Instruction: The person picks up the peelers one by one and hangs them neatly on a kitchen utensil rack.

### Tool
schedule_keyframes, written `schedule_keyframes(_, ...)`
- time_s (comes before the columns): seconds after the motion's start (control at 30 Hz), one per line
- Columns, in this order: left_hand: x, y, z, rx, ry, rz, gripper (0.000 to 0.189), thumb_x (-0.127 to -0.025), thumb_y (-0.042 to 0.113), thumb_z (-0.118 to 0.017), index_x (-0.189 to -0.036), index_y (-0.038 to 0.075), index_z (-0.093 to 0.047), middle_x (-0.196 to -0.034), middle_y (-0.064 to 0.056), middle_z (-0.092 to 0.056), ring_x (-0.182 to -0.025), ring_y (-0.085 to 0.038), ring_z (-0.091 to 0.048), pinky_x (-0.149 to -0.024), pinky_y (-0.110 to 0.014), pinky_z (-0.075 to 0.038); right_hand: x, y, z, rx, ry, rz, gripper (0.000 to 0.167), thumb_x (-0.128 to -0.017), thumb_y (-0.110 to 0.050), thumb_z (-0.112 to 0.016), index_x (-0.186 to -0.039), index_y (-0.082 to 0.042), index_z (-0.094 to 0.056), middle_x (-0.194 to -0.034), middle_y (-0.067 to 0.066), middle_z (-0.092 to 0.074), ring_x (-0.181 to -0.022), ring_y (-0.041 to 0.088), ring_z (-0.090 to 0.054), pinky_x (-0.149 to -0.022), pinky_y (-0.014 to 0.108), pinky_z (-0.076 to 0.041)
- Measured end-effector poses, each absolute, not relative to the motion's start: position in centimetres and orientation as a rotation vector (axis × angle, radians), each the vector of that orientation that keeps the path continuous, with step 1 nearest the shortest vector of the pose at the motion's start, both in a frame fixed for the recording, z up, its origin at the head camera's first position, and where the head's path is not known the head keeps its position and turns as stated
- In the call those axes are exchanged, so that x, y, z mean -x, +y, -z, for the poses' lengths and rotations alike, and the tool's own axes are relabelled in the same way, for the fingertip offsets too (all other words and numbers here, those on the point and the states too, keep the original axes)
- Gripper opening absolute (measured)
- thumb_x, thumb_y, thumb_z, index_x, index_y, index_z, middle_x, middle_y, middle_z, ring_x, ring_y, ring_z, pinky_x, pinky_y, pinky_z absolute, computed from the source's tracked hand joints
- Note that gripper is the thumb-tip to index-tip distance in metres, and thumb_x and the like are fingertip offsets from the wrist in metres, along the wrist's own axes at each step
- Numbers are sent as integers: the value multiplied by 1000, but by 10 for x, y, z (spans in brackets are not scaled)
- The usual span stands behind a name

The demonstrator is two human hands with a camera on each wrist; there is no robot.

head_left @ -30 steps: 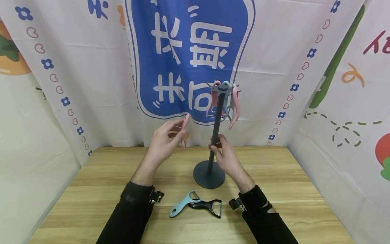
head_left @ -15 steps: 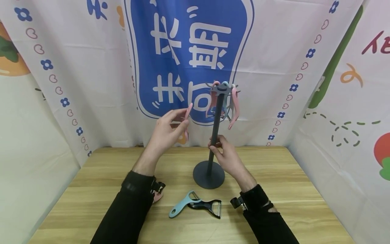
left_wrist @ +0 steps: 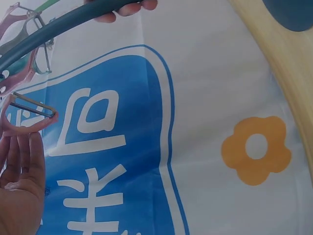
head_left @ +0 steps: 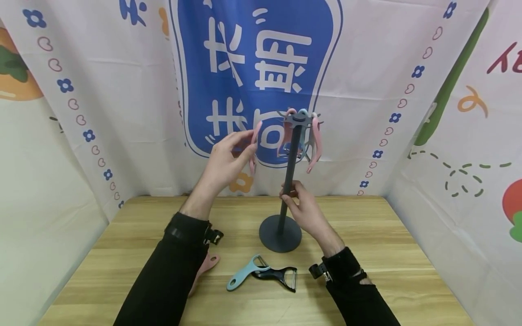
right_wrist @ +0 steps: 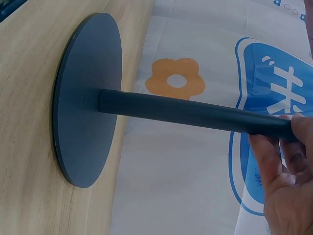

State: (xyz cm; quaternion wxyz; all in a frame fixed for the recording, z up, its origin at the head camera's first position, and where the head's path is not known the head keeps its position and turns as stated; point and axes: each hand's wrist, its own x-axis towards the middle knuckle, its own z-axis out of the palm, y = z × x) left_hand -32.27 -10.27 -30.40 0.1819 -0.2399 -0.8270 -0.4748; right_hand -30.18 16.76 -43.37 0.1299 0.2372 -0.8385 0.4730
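Note:
My left hand (head_left: 229, 156) pinches a pink peeler (head_left: 255, 147) between thumb and fingers, raised left of the rack's top. In the left wrist view the metal blade of this pink peeler (left_wrist: 33, 105) shows above the fingers. A dark grey stand (head_left: 290, 167) with a hooked top and a round base stands on the table. My right hand (head_left: 302, 206) grips its pole partway up; the right wrist view shows the fingers around the pole (right_wrist: 195, 112). Pink and blue peelers (head_left: 315, 142) hang from the hooks.
On the wooden table (head_left: 346, 226) in front of the stand, a light blue peeler (head_left: 243, 275) overlaps a black peeler (head_left: 277, 275). Another pink peeler (head_left: 209, 264) lies partly hidden under the left forearm. A printed cloth (head_left: 142, 113) hangs behind the table.
My left hand has lifted the pink peeler up and slightly right, closer to the rack's hooks. The pink peeler under the left forearm has come into view. My right hand stays on the pole.

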Motion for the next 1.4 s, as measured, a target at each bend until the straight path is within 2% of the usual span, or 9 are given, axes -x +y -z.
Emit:
schedule_keyframes(0.2, 327, -98, 291, 670, -2316, 1355, 50, -119, 30, -73, -167, 15, -65, -155, -13, -72, -142, -33, -73, -127, -52, -64, 301, 167, 434, -686, -2437, -1382, 32, -119, -5, -66, -151, 1, -61, -135, 22, -77, -127, 45, -80, -108, 62, -72)
schedule_keyframes(0.53, 331, -88, 271, 680, -2311, 1318, 52, -119, 29, -73, -169, 18, -64, -151, -11, -73, -132, -27, -73, -125, -46, -65, 302, 168, 435, -698, -2427, -1403, 33, -120, -3, -65, -152, 4, -60, -135, 23, -77, -128, 48, -79, -108, 63, -72)
schedule_keyframes(0.77, 334, -80, 263, 706, -2315, 1351, 53, -118, 27, -74, -170, 19, -63, -154, -11, -72, -134, -25, -74, -127, -45, -64, 302, 170, 435, -698, -2428, -1417, 31, -120, -5, -64, -151, 0, -61, -135, 22, -77, -128, 44, -80, -108, 61, -73)
schedule_keyframes(0.93, 334, -74, 258, 730, -2316, 1354, 52, -119, 27, -72, -170, 19, -63, -154, -11, -72, -136, -25, -73, -128, -44, -63, 302, 169, 435, -696, -2429, -1430, 32, -120, -6, -64, -151, 0, -60, -136, 23, -77, -129, 44, -79, -108, 61, -72)
schedule_keyframes(1.17, 334, -70, 257, 752, -2347, 1296, 52, -120, 27, -70, -171, 18, -61, -157, -13, -72, -143, -33, -75, -126, -48, -65, 301, 169, 434, -698, -2433, -1422, 31, -120, -6, -63, -151, -1, -60, -136, 22, -76, -129, 44, -79, -108, 61, -73)
schedule_keyframes(1.4, 335, -69, 262, 782, -2344, 1297, 52, -120, 24, -71, -171, 17, -62, -151, -14, -71, -140, -30, -75, -127, -46, -64, 301, 168, 434, -714, -2420, -1407, 32, -120, -3, -63, -151, 2, -60, -134, 23, -77, -126, 45, -80, -108, 63, -71)
